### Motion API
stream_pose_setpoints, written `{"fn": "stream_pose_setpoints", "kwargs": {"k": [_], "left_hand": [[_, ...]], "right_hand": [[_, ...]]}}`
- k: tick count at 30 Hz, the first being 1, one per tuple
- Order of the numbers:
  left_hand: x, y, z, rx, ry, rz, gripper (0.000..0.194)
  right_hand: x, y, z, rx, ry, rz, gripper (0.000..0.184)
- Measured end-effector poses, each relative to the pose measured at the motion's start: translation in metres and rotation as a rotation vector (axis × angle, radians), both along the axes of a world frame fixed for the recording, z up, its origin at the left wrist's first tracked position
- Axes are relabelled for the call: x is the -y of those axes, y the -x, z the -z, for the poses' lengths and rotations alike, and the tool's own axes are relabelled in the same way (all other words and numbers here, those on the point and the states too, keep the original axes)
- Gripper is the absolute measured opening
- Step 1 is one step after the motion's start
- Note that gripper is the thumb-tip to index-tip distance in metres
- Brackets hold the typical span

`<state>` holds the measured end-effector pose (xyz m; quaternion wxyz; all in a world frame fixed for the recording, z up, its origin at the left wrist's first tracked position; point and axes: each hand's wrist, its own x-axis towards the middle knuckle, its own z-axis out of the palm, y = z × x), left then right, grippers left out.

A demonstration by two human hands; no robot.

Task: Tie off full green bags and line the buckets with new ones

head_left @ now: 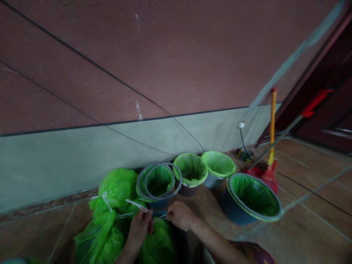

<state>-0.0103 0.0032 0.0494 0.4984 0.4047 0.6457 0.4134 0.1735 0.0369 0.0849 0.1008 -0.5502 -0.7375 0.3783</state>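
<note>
My left hand (140, 225) is closed in a pinch on a white drawstring (135, 204), whose loose end sticks out to the upper left. Facing it, my right hand (178, 214) pinches another stretch of the string, which runs between the two hands. Just beneath them a green garbage bag (159, 240) sits in a dark bin (184, 244), cut off by the lower edge of the view. Left of my hands lie full green bags (118, 187), the upper one tied with white string.
Along the wall stand bins lined with green bags: one with a loose grey ring (178, 170) on top, a brown one (189, 190) and a light one (213, 181). A larger blue bin (236, 209) is at right, before a red broom (269, 178) and a cable (308, 189).
</note>
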Motion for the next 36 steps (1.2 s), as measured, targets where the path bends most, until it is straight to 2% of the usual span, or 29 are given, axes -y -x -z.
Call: {"fn": "stream_pose_setpoints", "kwargs": {"k": [3, 5, 8, 12, 14, 17, 20, 22, 24, 27, 28, 33, 36], "left_hand": [[-0.003, 0.003, 0.01, -0.065, 0.0, 0.025, 0.049], [-0.002, 0.002, 0.014, -0.083, 0.01, 0.075, 0.041], [0.003, -0.005, 0.015, -0.071, 0.048, 0.213, 0.033], [0.012, -0.016, 0.011, 0.0, 0.057, 0.449, 0.026], [0.016, -0.021, 0.01, 0.016, 0.061, 0.505, 0.024], [0.017, -0.022, 0.015, -0.007, 0.064, 0.462, 0.032], [0.013, -0.019, 0.025, -0.015, 0.099, 0.328, 0.043], [0.009, -0.016, 0.029, 0.025, 0.117, 0.253, 0.047], [0.006, -0.014, 0.029, 0.075, 0.132, 0.195, 0.05], [0.005, -0.012, 0.023, 0.14, 0.151, 0.137, 0.052], [0.006, -0.011, 0.02, 0.156, 0.162, 0.123, 0.05], [0.006, -0.008, 0.013, 0.199, 0.207, 0.038, 0.034], [0.004, -0.005, 0.014, 0.126, 0.117, 0.033, 0.019]], "right_hand": [[0.005, 0.002, -0.006, 0.034, 0.162, -0.114, 0.015], [0.006, 0.005, -0.008, -0.051, 0.269, -0.166, 0.02], [0.006, 0.008, -0.006, -0.271, 0.361, -0.112, 0.026], [0.001, 0.013, 0.002, -0.489, 0.388, -0.023, 0.038], [0.0, 0.016, 0.007, -0.572, 0.4, 0.021, 0.046], [0.0, 0.019, 0.016, -0.708, 0.427, 0.098, 0.06], [0.0, 0.019, 0.025, -0.77, 0.364, 0.175, 0.068], [0.003, 0.018, 0.03, -0.692, 0.294, 0.182, 0.062], [0.007, 0.016, 0.03, -0.518, 0.241, 0.144, 0.048], [0.013, 0.016, 0.022, -0.244, 0.139, 0.041, 0.022], [0.015, 0.016, 0.017, -0.173, 0.101, 0.018, 0.018], [0.014, 0.015, -0.006, 0.046, 0.037, -0.018, 0.023], [0.013, 0.014, -0.008, 0.097, 0.04, -0.073, 0.021]]}}
